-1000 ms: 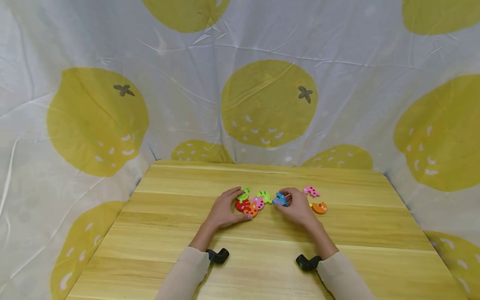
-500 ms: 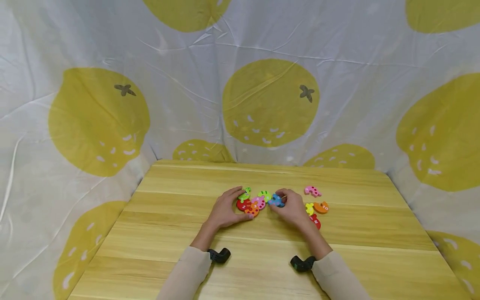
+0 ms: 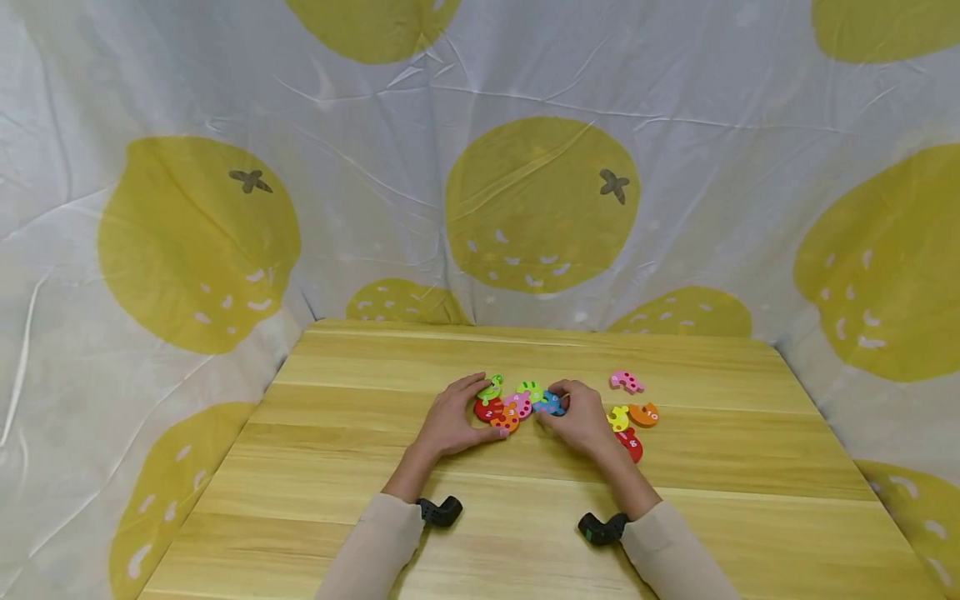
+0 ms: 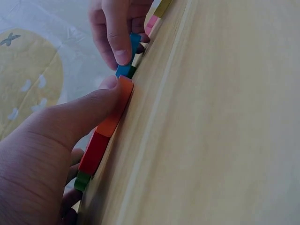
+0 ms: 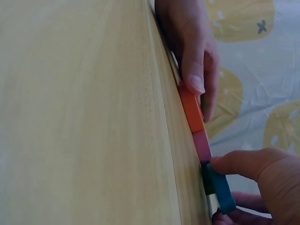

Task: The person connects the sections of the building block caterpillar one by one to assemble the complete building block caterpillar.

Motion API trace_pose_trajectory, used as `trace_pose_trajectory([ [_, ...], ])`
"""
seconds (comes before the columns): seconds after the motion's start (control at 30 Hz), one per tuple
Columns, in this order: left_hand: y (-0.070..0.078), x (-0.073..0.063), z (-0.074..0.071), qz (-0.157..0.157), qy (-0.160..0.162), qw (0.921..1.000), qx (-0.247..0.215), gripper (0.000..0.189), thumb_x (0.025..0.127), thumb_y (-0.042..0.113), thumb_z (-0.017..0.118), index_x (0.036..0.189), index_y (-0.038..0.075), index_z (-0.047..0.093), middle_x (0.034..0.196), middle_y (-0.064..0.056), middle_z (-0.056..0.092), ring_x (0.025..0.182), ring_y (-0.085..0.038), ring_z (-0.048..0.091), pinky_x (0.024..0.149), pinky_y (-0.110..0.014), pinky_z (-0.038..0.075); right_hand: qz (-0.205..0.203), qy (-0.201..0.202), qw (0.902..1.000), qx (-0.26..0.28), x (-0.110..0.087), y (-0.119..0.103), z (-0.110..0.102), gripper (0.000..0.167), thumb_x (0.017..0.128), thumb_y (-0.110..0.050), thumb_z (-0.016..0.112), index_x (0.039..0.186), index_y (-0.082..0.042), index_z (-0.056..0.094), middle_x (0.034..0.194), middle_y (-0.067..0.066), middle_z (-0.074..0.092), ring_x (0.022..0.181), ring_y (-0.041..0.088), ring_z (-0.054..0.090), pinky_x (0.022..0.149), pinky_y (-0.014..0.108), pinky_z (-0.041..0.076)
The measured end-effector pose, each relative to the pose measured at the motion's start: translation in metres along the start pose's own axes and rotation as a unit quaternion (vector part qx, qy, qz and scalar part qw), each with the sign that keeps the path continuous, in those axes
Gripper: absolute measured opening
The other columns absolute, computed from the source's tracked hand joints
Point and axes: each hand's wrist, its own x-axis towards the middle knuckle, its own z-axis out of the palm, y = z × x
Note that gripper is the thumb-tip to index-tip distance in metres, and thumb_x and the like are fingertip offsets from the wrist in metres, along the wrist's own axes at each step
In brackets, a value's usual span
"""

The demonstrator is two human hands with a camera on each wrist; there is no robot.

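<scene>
Head view: right hand (image 3: 579, 415) is pinching the blue piece (image 3: 551, 405), nearly closed, and holding it against the striped green piece (image 3: 531, 389) on the desk (image 3: 517, 525). Left hand (image 3: 453, 417) is spreading wide, thumb touching the orange 3 piece (image 3: 505, 423), fingers resting beside the green head piece (image 3: 491, 387). Pink (image 3: 627, 382), yellow (image 3: 618, 417), orange 10 (image 3: 643, 415) and red pieces (image 3: 632, 446) are lying apart, rightward.

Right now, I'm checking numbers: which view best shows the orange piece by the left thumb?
The head view: it shows the orange piece, its 3 and dots from above. Both wrist views show its side edge, not the number.
</scene>
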Motion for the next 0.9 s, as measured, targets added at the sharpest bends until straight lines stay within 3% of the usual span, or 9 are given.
trace_pose_trajectory([
  [0.23, 0.0, -0.001, 0.001, 0.0, -0.002, 1.0, -0.001, 0.102, 0.072, 0.071, 0.078, 0.155, 0.02, 0.048, 0.165, -0.003, 0.039, 0.154, -0.031, 0.034, 0.122, -0.06, 0.03, 0.003, -0.006, 0.9999, -0.013, 0.0, -0.001, 0.002, 0.047, 0.08, -0.026, 0.089, 0.117, -0.003, 0.071, 0.1, 0.009, 0.066, 0.089, 0.02, 0.056, 0.079, 0.032, 0.05],
  [0.5, 0.005, 0.001, 0.002, 0.006, -0.009, 0.9993, 0.036, 0.107, 0.072, 0.076, 0.075, 0.159, 0.022, 0.043, 0.167, -0.004, 0.035, 0.153, -0.035, 0.034, 0.121, -0.061, 0.03, -0.005, -0.008, 0.9998, -0.018, -0.002, 0.0, -0.005, 0.05, 0.083, -0.029, 0.087, 0.123, -0.004, 0.07, 0.105, 0.009, 0.067, 0.093, 0.021, 0.059, 0.082, 0.037, 0.053],
  [0.73, 0.006, 0.0, 0.002, 0.0, 0.016, 0.9996, 0.023, 0.107, 0.068, 0.073, 0.081, 0.154, 0.018, 0.049, 0.161, -0.007, 0.043, 0.149, -0.035, 0.039, 0.119, -0.061, 0.034, -0.012, 0.005, 0.9998, -0.013, -0.01, 0.005, -0.024, 0.051, 0.087, -0.029, 0.084, 0.128, -0.004, 0.068, 0.12, 0.011, 0.07, 0.102, 0.026, 0.063, 0.09, 0.043, 0.055],
  [0.9, 0.002, 0.001, 0.005, -0.014, 0.02, 0.9994, 0.025, 0.11, 0.067, 0.074, 0.081, 0.156, 0.019, 0.047, 0.161, -0.006, 0.042, 0.15, -0.034, 0.037, 0.121, -0.058, 0.033, -0.027, 0.01, 0.9992, -0.029, -0.019, 0.015, -0.044, 0.049, 0.087, -0.027, 0.083, 0.126, -0.001, 0.069, 0.117, 0.015, 0.071, 0.101, 0.029, 0.065, 0.088, 0.046, 0.056],
])
